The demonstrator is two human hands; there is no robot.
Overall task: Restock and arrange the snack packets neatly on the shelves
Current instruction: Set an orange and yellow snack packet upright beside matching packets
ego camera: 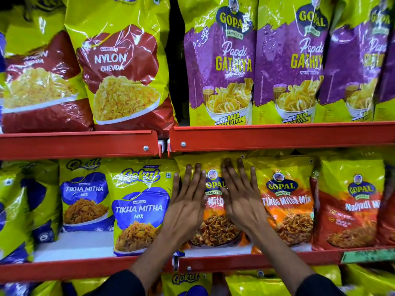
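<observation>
Head view: left hand and right hand, fingers splayed flat, apparently pressing the Gopal packet between them; uneven push could topple it sideways.

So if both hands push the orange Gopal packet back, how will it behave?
The Gopal Tikha Mitha Mix packet probably dents instead of sliding stiffly: its film looks wrinkled. It seems puffy, so likely light. The glossy surface may slip under the left hand and right hand.

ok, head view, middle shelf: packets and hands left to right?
Rear Gokul Tikha Mitha packet → front Gokul Tikha Mitha packet → left hand → right hand → Gopal Tikha Mitha Mix packet → red Gopal packet. Both hands lie flat on another Gopal packet.
</observation>
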